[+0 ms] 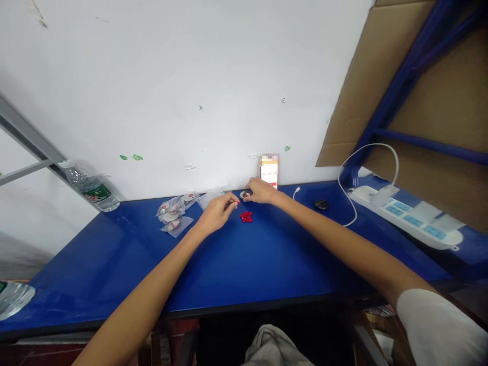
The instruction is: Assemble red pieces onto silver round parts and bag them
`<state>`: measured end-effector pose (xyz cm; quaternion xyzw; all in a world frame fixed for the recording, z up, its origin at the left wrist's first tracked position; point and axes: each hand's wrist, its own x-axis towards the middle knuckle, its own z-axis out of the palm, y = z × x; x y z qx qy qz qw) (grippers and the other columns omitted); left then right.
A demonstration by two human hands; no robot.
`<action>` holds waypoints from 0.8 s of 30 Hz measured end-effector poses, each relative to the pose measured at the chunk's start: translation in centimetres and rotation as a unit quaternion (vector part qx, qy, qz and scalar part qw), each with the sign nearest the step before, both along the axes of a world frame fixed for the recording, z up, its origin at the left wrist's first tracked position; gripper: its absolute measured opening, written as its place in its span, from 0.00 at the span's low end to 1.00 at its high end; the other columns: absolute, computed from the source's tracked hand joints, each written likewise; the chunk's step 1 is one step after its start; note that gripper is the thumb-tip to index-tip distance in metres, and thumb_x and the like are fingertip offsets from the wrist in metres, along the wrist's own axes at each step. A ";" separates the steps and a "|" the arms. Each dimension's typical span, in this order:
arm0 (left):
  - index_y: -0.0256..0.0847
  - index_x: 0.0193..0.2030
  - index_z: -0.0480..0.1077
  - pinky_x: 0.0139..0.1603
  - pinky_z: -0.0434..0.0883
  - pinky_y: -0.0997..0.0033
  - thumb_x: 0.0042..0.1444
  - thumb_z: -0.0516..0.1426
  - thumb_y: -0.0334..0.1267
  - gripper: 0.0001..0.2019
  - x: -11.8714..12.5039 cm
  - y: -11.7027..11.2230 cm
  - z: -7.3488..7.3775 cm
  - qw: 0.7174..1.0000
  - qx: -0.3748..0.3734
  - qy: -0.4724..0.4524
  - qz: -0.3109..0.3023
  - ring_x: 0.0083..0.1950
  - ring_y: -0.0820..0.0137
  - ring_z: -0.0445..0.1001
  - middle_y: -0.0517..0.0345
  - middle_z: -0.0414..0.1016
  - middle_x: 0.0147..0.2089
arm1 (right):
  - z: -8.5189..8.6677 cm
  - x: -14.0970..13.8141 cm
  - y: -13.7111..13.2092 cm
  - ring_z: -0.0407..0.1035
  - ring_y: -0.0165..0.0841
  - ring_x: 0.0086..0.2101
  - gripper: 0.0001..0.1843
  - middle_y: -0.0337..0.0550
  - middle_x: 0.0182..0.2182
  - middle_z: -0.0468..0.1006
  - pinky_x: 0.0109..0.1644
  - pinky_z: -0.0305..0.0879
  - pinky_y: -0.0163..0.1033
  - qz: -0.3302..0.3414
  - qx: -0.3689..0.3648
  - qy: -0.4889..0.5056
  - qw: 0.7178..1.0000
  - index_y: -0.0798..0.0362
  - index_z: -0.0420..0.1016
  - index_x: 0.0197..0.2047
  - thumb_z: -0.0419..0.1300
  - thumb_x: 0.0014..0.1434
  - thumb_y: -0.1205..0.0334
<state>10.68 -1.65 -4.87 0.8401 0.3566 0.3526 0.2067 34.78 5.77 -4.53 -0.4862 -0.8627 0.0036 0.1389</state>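
Note:
My left hand [220, 211] is closed in a pinch, with a tiny red piece [239, 202] at its fingertips. To the right, my right hand [261, 191] has thumb and fingers closed around the edge of a small round, pale-rimmed disc [244, 194], too small to identify. Just below both hands, a little heap of thin red pieces [246, 217] lies on the blue table [244, 264]. Several round items in clear plastic bags [171, 214] are piled left of my left hand. A flattened clear bag [210, 197] rests behind that hand.
A lit phone [269, 171] leans against the wall behind my right hand. A white cable end [296, 192], a dark mouse-like object [321, 204] and a power strip [407, 216] lie to the right. Water bottles [93, 189] stand or lie at the left.

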 end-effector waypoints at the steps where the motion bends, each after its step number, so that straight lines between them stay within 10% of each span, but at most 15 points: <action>1: 0.45 0.50 0.76 0.46 0.72 0.63 0.73 0.56 0.42 0.09 0.2 -0.2 -0.4 0.999 0.014 0.031 -0.004 0.42 0.62 0.79 0.54 0.82 0.43 | 0.0 0.1 0.1 0.77 0.49 0.51 0.20 0.58 0.49 0.82 0.53 0.70 0.44 0.000 -0.003 -0.004 1.000 0.57 0.87 0.49 0.76 0.61 0.51; 13: 0.46 0.51 0.76 0.54 0.73 0.56 0.73 0.58 0.41 0.06 2.6 -1.5 -1.9 0.987 0.104 0.117 -0.022 0.49 0.58 0.77 0.52 0.81 0.48 | -1.6 3.1 -4.6 0.77 0.42 0.51 0.12 0.50 0.49 0.84 0.57 0.72 0.46 0.070 0.066 0.192 0.977 0.52 0.83 0.55 0.60 0.74 0.63; 24: 0.43 0.49 0.77 0.57 0.72 0.56 0.74 0.53 0.40 0.11 -0.7 -0.8 2.9 0.982 0.144 0.091 0.084 0.52 0.58 0.77 0.51 0.82 0.49 | -0.6 2.9 -7.5 0.75 0.44 0.55 0.16 0.51 0.55 0.82 0.62 0.71 0.49 0.126 0.008 0.173 0.977 0.50 0.82 0.60 0.63 0.73 0.57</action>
